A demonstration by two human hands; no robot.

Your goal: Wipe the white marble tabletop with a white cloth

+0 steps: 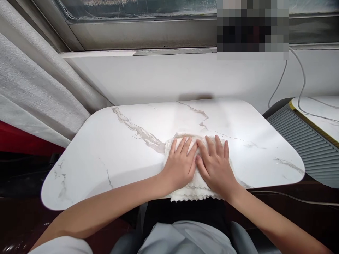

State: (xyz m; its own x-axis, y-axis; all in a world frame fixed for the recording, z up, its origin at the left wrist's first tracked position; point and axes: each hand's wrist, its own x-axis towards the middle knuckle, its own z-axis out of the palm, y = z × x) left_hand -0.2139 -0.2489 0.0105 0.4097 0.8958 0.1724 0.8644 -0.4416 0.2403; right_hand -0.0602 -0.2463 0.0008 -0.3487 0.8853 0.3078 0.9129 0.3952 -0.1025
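Note:
A white cloth (197,193) with wavy edges lies folded on the white marble-patterned table (132,130), its lower edge hanging slightly past the near rim. My left hand (180,164) rests flat on the left part of the cloth, fingers stretched out and pointing away from me. Beside it, my right hand (215,165) presses on the cloth's right part with fingers spread. The two hands meet near the index fingers and thumbs. Much of the cloth is hidden beneath both palms.
White curtains (34,70) hang at the left, near the table's corner. A white wall (148,77) and window stand behind the table. To the right are a grey ribbed panel (304,141), another white tabletop (321,109) and a loose cable (303,77).

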